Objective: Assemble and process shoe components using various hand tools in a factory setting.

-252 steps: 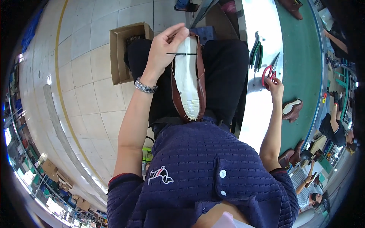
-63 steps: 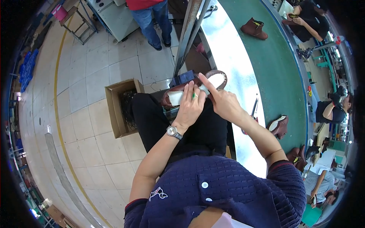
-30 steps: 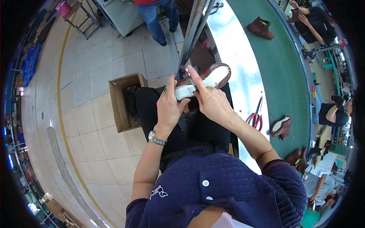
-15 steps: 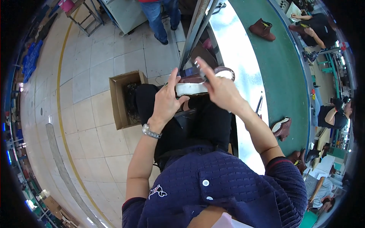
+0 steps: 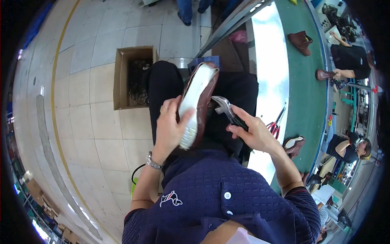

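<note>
A cardboard box (image 5: pixel 129 77) with dark scraps inside is seen on the tiled floor (image 5: pixel 93 134) at the far left, just beside the seated person's dark-trousered knee. Over the lap, a brown shoe with a pale insole (image 5: pixel 196 103) is held sole-up and tilted, toe pointing away. It is clasped by the left hand (image 5: pixel 170 126): the grip is wrapped around the heel half, thumb laid across the pale insole, fingers curled behind the brown upper (a ring and a metal wristwatch (image 5: pixel 153 161) are worn on this side). Just right of the shoe, a metal hammer-like tool (image 5: pixel 222 106) is held by the right hand (image 5: pixel 251 132), its grip pressed together around the dark handle, the shiny head touching or nearly touching the shoe's edge; which cannot be told. Further right, red-handled scissors (image 5: pixel 275 125) lie on the bright near strip of the desk (image 5: pixel 308 93), and other brown shoes (image 5: pixel 300 40) rest on its green surface, towards the far edge.
</note>
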`<state>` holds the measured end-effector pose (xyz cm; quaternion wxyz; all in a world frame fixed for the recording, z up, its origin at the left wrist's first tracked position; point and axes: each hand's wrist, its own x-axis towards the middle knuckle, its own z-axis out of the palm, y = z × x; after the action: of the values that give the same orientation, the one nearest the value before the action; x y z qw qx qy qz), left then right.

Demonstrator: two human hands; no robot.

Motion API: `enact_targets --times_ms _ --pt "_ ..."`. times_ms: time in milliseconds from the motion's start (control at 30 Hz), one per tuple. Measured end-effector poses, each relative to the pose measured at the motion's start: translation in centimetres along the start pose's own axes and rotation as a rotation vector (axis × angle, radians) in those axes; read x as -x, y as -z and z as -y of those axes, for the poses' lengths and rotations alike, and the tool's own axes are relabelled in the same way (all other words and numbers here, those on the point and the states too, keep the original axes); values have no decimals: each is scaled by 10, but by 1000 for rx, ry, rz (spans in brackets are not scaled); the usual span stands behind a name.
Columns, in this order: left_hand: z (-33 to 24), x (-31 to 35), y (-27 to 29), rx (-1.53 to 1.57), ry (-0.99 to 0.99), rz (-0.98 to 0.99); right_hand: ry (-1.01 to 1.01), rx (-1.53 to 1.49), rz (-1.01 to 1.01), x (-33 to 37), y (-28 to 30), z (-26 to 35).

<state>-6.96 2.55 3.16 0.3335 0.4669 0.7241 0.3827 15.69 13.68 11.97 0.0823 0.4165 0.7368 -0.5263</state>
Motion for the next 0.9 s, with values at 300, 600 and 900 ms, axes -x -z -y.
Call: enact_targets --times_ms 300,600,900 --pt "-4 13 2 124 89 20 179 333 211 -27 5 47" --pt "-6 16 -7 19 113 101 171 566 227 -35 -5 47" --pt "11 -39 -21 1528 560 549 230 509 108 -25 -17 19"
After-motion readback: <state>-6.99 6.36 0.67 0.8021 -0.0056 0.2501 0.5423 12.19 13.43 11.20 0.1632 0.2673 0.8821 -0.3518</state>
